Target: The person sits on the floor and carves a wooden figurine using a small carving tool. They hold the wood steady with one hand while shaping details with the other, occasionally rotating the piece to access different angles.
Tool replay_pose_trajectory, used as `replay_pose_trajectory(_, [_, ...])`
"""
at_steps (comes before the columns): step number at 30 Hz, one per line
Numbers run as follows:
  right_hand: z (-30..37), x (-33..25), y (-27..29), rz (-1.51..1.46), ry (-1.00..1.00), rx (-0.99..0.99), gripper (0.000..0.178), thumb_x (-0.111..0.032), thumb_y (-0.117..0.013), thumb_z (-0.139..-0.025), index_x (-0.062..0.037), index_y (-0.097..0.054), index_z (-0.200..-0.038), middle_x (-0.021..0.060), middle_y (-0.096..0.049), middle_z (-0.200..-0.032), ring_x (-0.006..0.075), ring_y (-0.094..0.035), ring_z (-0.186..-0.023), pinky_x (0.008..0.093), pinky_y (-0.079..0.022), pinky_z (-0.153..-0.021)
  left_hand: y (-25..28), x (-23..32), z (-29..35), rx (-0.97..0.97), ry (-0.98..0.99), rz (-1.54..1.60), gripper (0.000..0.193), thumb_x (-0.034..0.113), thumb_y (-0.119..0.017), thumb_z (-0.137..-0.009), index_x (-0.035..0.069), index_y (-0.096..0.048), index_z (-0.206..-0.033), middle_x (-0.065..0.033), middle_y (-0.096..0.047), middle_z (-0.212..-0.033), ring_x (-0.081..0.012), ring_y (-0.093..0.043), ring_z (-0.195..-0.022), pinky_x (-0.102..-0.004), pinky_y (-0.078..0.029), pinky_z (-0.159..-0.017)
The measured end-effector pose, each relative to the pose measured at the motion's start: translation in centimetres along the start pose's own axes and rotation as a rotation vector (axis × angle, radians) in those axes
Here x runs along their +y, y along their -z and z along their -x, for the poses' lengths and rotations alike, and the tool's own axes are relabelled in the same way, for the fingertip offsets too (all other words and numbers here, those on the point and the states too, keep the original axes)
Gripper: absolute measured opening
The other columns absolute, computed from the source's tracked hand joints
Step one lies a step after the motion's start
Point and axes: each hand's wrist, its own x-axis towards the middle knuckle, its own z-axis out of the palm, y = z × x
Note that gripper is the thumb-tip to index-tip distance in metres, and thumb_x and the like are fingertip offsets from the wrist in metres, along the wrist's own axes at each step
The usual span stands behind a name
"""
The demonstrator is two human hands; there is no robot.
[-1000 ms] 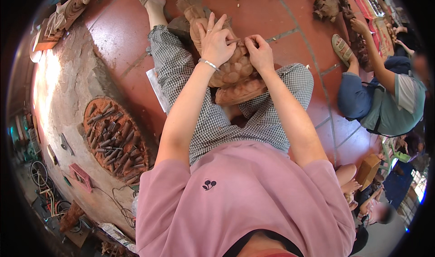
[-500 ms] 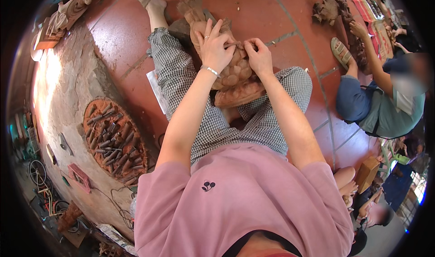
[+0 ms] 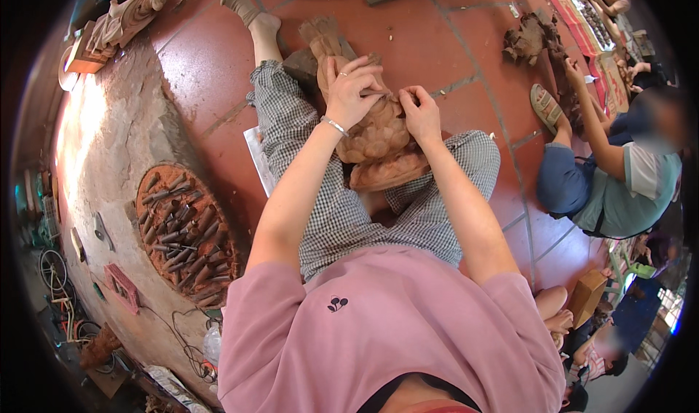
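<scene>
A brown wooden carving (image 3: 375,136) with rounded, petal-like relief lies between my legs, its broad base toward me and a narrower carved end pointing away. My left hand (image 3: 354,96) is on its upper left side, thumb and fingers bent together over a thin brown edge; what that edge belongs to is unclear. To the right, my right hand (image 3: 422,114) pinches thumb against forefinger at the carving's side. Whatever lies in that pinch is too small to name. A ring and a bracelet show on my left hand and wrist.
On the left, a round tray (image 3: 231,256) of wood dust holds several chisel-like tools on a stone-like slab (image 3: 138,114). Another carved figure (image 3: 127,23) lies at the far left. A seated person (image 3: 619,172) works at the right beside a rough brown carving (image 3: 530,38) on the tiled floor.
My view has tilted slightly, so the scene sits lower. The left fingers have spread a little toward the right over the carving; the right hand stays pinched beside it.
</scene>
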Motion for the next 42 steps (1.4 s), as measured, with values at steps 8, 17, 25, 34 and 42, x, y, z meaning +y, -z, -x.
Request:
replay_pose_trajectory(8, [0.2, -0.2, 0.0, -0.020, -0.009, -0.024, 0.032, -0.035, -0.064, -0.089, -0.0046, -0.068, -0.101, 0.0156, -0.071, -0.092, 0.0305, -0.068, -0.090, 0.0380, -0.051, -0.081, 0.1, -0.3, 0.6, 0.083, 0.054, 0.042, 0.020, 0.014, -0.078, -0.073, 0.013, -0.058, -0.071, 0.0044, -0.070, -0.113, -0.0244, -0.052, -0.127, -0.0603, -0.012, -0.118])
replay_pose_trajectory(17, [0.4, -0.7, 0.4, -0.025, -0.001, -0.013, 0.032, -0.035, -0.064, -0.089, -0.0052, -0.067, -0.100, 0.0163, -0.071, -0.092, 0.0319, -0.068, -0.090, 0.0379, -0.051, -0.081, -0.5, 0.6, 1.3, 0.101, 0.119, 0.001, 0.021, 0.012, -0.079, -0.073, 0.010, -0.058, -0.074, 0.0016, -0.068, -0.120, -0.0276, -0.046, -0.135, -0.0614, -0.018, -0.114])
replay_pose_trajectory(25, [0.5, -0.6, -0.1, -0.009, 0.047, 0.030, 0.032, -0.035, -0.064, -0.089, -0.0058, -0.067, -0.101, 0.0166, -0.071, -0.092, 0.0333, -0.068, -0.090, 0.0388, -0.051, -0.081, -2.7, 3.1, -2.8, 0.020, 0.440, -0.320, 0.018, 0.020, -0.074, -0.079, 0.011, -0.059, -0.076, 0.0023, -0.066, -0.121, -0.0259, -0.044, -0.135, -0.0682, -0.020, -0.111])
replay_pose_trajectory(34, [0.3, -0.4, 0.3, -0.022, 0.001, -0.014, 0.033, -0.036, -0.064, -0.089, -0.0059, -0.067, -0.103, 0.0167, -0.071, -0.096, 0.0337, -0.068, -0.094, 0.0396, -0.051, -0.082, -3.2, 3.4, -0.8, 0.127, 0.390, -0.299, 0.015, 0.016, -0.073, -0.079, 0.011, -0.060, -0.083, -0.0058, -0.055, -0.135, -0.0289, -0.034, -0.142, -0.0752, -0.021, -0.107])
replay_pose_trajectory(42, [0.1, 0.8, -0.2, -0.031, 0.025, 0.017, 0.032, -0.036, -0.064, -0.089, -0.0068, -0.068, -0.102, 0.0179, -0.071, -0.095, 0.0347, -0.068, -0.095, 0.0398, -0.051, -0.082, -3.4, 2.4, -0.6, 0.131, 0.342, -0.318, 0.019, 0.021, -0.075, -0.079, 0.011, -0.059, -0.078, -0.0045, -0.054, -0.141, -0.0310, -0.033, -0.143, -0.0770, -0.020, -0.106])
